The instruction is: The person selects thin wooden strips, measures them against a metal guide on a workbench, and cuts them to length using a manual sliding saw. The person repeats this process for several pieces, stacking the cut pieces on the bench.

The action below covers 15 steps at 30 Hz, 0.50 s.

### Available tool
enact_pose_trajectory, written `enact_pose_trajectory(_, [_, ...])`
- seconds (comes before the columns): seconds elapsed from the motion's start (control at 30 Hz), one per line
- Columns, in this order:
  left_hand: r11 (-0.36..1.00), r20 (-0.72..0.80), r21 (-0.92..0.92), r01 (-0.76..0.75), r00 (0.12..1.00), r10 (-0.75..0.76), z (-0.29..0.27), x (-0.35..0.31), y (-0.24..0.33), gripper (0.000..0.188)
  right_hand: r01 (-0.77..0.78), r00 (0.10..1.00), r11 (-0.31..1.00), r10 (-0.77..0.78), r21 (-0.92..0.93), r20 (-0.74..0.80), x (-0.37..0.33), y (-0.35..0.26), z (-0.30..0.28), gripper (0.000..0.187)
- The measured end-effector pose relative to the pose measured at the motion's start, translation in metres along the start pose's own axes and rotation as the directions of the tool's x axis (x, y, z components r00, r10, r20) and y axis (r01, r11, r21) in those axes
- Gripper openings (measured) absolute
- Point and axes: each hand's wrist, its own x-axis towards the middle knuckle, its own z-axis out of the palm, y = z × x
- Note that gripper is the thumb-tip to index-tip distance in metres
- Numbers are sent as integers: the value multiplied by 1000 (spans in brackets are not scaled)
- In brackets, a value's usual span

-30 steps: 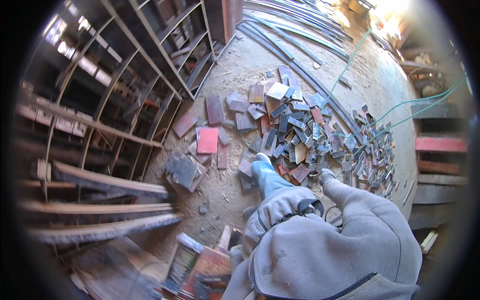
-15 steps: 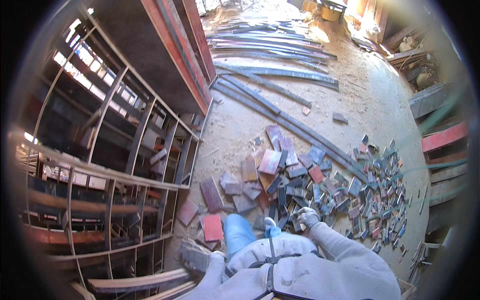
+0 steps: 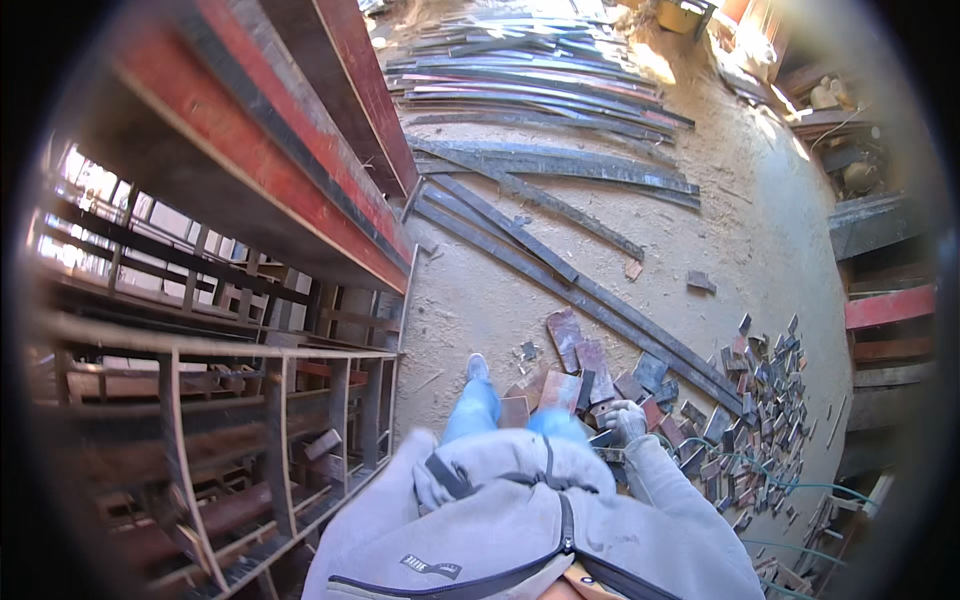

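Observation:
My right hand (image 3: 627, 420), in a light grey glove, hangs in front of my right thigh with its fingers curled. Whatever they may hold is too small to make out. Below and around it lies a heap of short wooden blocks (image 3: 590, 362), dark, reddish and brown. A thin green hose (image 3: 770, 470) runs across the blocks close to that hand. On the other side, my left hand (image 3: 420, 440) is a pale blur beside my hip, near the wooden rack, and its fingers cannot be read. My shoe (image 3: 478, 368) stands on the sandy ground left of the heap.
A tall wooden rack (image 3: 275, 440) and stacked red-edged boards (image 3: 290, 150) rise at my left. Long dark planks (image 3: 600, 290) lie slantwise ahead, with many more strips (image 3: 530, 90) beyond. Scattered small blocks (image 3: 770, 400) cover the ground at right, beside stacked timber (image 3: 885, 305).
I have moved forward and stand more upright, one foot stepping ahead past the heap. My left hand has come up away from the wood beside it. The right hand stays over the blocks.

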Motion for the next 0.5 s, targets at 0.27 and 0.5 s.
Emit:
enact_pose_trajectory(0.27, [880, -294, -470, -73, 953, -78, -460, 157, -143, 25, -362, 932, 409, 139, -838, -335, 71, -15, 40, 33])
enact_pose_trajectory(0.5, [841, -336, -540, -22, 922, -191, -619, 248, -182, 13, 70, 997, -74, -19, -995, 72, 308, -265, 126, 26])
